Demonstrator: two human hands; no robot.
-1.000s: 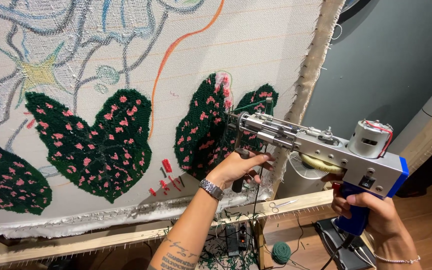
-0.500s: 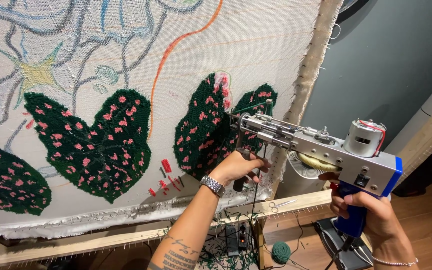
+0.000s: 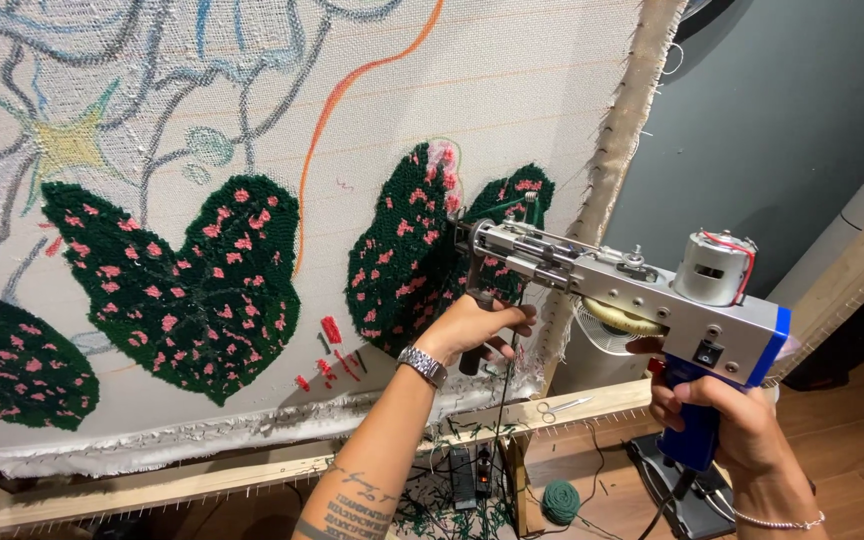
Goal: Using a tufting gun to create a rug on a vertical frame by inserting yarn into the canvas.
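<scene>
Tufting gun (image 3: 642,290) sits right of centre in the frame, nose pressed to the cloth (image 3: 512,90) at the right-hand green leaf (image 3: 402,270). Body is silver metal with a blue handle and a small motor on top; green yarn (image 3: 487,210) runs into the needle end.

Right hand (image 3: 727,425), lower right, is clenched round the blue pistol grip, forefinger up near the trigger area. Left hand (image 3: 472,325), centre, is wrapped round the black front handle below the nose. A watch (image 3: 422,365) is on that wrist.

Judgement on handling: rigid, fairly heavy, weight biased to the motor end; two-handed hold at the two grips looks like the proper one. Needle end and exposed moving parts near the nose are best kept clear of fingers. Cord (image 3: 667,495) hanging from the grip could snag.

Outward: cloth is stretched on a wooden frame (image 3: 592,400), edges hooked on tack strip, so taut but yielding under pressure. A second leaf (image 3: 182,280), green with pink flecks, is centre left; a third is cut off at the left edge. Drawn outlines, grey, blue and orange, fill the upper left. Small scissors (image 3: 557,408) lie on the lower bar. Green yarn ball (image 3: 558,500) is on the floor (image 3: 852,450), with clippings beside it.
</scene>
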